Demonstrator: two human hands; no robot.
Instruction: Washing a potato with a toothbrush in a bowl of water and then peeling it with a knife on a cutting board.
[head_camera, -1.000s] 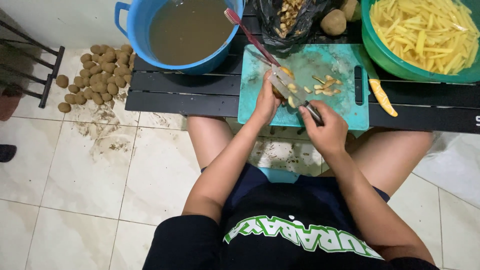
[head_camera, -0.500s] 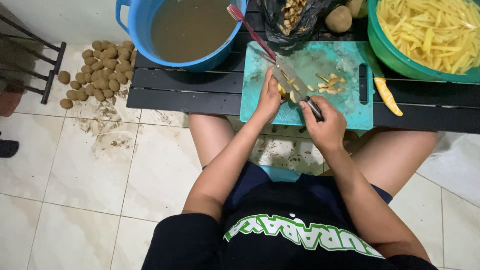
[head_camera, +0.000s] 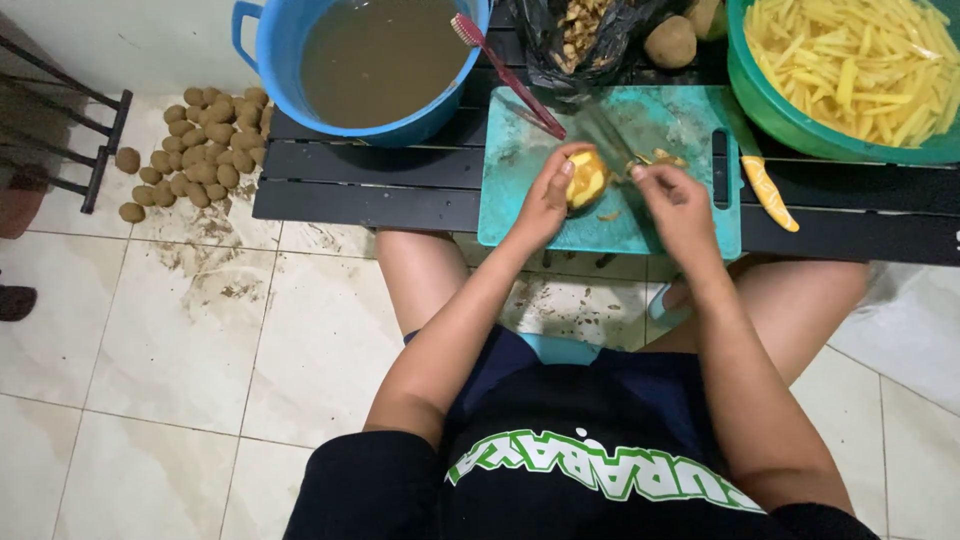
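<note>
My left hand (head_camera: 545, 200) grasps a half-peeled potato (head_camera: 588, 180) above the teal cutting board (head_camera: 620, 215) on the worktop; my right hand (head_camera: 675, 195) (just beside it) clenches a blurred knife (head_camera: 612, 135).

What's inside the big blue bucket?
The blue bucket holds murky brown water, and a red toothbrush rests on its rim. The water is too cloudy to show anything lying beneath its surface.
</note>
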